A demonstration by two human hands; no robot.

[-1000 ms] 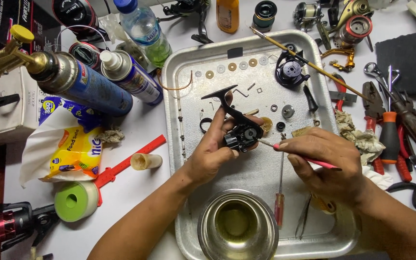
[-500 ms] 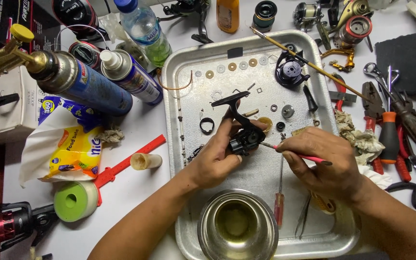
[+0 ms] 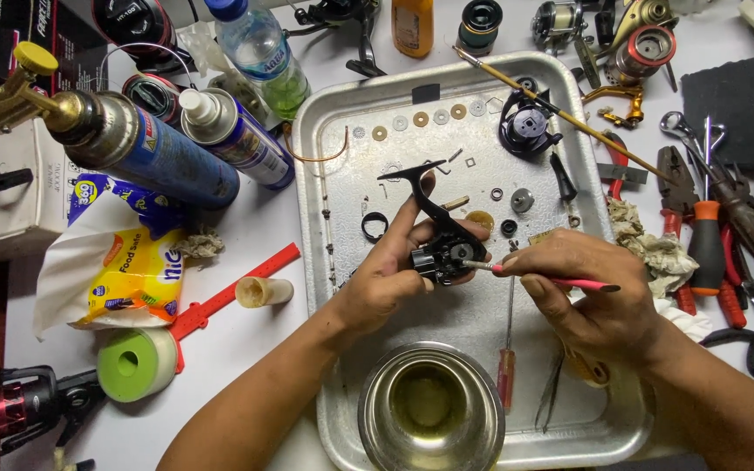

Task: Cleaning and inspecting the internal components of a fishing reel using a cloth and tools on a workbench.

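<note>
Fingers of the left hand (image 3: 375, 279) clamp the black reel body (image 3: 440, 253) mid-tray (image 3: 325, 131); right hand (image 3: 591, 292), at three o'clock, pinches a red-handled brush (image 3: 560, 281), its tip seemingly buried inside the reel.

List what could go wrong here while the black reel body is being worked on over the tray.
The left hand holds the black reel body above loose washers on the metal tray; a slip could scatter them. The right hand pokes a thin red-handled tool inward, close to the left fingertips.
</note>
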